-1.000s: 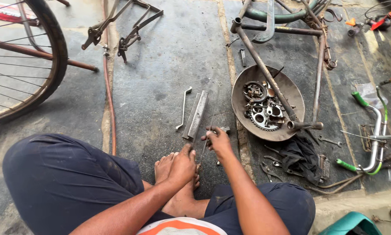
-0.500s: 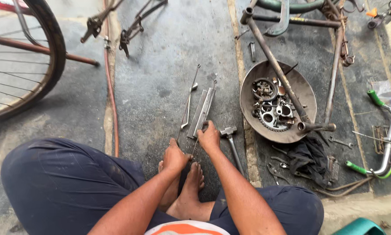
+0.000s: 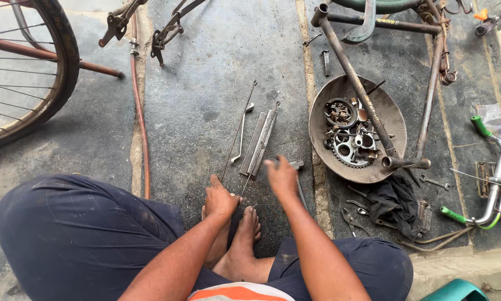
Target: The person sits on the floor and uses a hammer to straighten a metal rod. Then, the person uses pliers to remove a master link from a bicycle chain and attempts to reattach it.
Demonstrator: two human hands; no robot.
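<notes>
I sit on the concrete floor with my bare feet (image 3: 245, 234) in front of me. My left hand (image 3: 220, 198) rests as a fist on the floor at the near ends of two thin metal rods (image 3: 239, 131); I see nothing clearly held in it. My right hand (image 3: 281, 175) is blurred. It hovers just right of several flat metal bars (image 3: 260, 142) and partly covers a hammer-like tool (image 3: 298, 166). Its fingers are too blurred to read. A small bent spanner (image 3: 242, 134) lies between the rods.
A rusty metal pan (image 3: 323, 139) holding sprockets and small parts sits to the right, with a bicycle frame tube (image 3: 353, 83) lying across it. A dark rag (image 3: 395, 200), spanners and green-gripped handlebars (image 3: 493, 184) lie further right. A bicycle wheel (image 3: 61, 67) stands at the left, near a reddish rod (image 3: 141, 134).
The view has tilted down and shifted. My right hand moved from the right towards the flat bars, then drew back over the hammer-like tool. My left hand stayed by my feet.
</notes>
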